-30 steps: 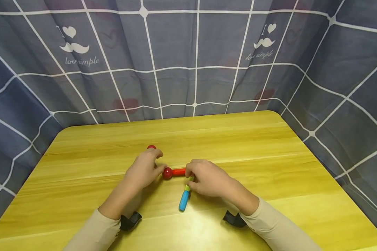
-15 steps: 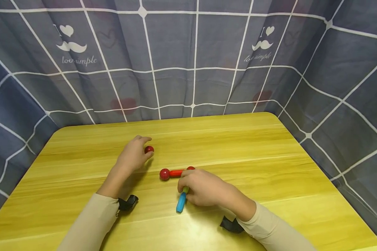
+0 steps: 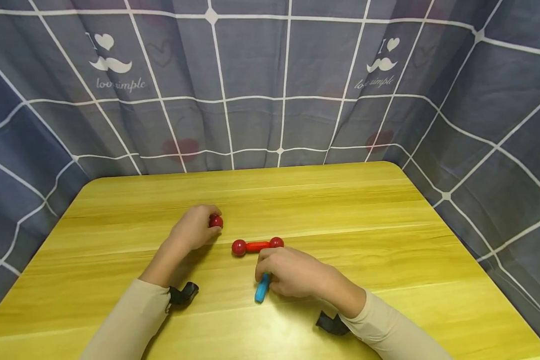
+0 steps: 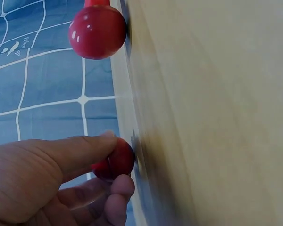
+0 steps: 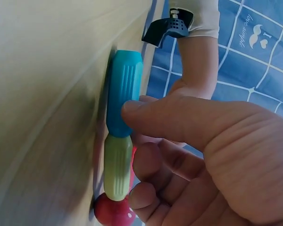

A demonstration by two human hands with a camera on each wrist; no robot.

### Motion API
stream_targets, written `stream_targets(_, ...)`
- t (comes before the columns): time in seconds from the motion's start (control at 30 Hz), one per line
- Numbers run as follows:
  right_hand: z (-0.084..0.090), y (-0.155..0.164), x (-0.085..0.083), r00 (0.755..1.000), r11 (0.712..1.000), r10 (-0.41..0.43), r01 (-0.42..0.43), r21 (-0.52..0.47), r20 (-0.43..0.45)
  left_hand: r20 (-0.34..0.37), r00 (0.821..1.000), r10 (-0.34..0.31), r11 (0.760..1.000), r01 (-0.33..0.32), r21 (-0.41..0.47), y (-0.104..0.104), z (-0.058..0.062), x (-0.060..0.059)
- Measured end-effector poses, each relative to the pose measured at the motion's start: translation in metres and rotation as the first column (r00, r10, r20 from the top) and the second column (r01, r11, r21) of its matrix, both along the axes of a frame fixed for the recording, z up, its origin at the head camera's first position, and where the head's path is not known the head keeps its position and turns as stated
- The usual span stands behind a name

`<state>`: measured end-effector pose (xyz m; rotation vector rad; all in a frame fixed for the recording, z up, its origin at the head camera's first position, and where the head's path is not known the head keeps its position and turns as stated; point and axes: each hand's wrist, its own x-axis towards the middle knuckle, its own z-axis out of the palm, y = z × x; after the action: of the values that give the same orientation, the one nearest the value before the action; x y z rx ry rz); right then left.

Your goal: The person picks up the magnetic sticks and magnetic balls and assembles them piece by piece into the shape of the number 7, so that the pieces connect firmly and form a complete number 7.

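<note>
My left hand (image 3: 193, 229) pinches a loose red ball (image 3: 216, 222) at the table's left middle; in the left wrist view, thumb and fingertips close round the ball (image 4: 120, 160). To its right lies a short red rod (image 3: 257, 246) with a red ball (image 3: 239, 247) at its left end and another red ball (image 3: 276, 242) at its right. My right hand (image 3: 297, 272) holds a fluted blue rod (image 5: 125, 89) between thumb and fingers. A light green rod (image 5: 117, 172) joins it end to end, reaching towards the right-hand ball (image 5: 114, 210); the head view hides the green rod under the hand.
All of it lies on a yellow wood-grain table (image 3: 342, 210). A grey-blue curtain (image 3: 252, 75) with white grid lines hangs behind and along the sides. Each wrist carries a black camera mount (image 3: 183, 294) low over the tabletop.
My left hand has left the ball on the red rod, moved back and left, and taken hold of the loose ball. The right hand has slid towards me, from the green rod to the blue one.
</note>
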<state>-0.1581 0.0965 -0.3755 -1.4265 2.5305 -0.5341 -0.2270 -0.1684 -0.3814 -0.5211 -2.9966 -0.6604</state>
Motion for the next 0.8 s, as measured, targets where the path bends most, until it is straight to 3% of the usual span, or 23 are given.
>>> stream_targets(0.4, -0.003, -0.003, 0.002, 1.000, 1.000, 0.005, -0.005, 0.010, -0.013, 0.024, 0.999, -0.026, 0.999, 0.026, 0.025, -0.002, 0.001, 0.015)
stream_targets(0.8, -0.007, -0.001, 0.006, 0.999, 0.999, 0.023, -0.022, 0.032, -0.037, 0.058, 0.998, -0.004, 1.000, 0.003, 0.008, 0.002, 0.001, 0.040)
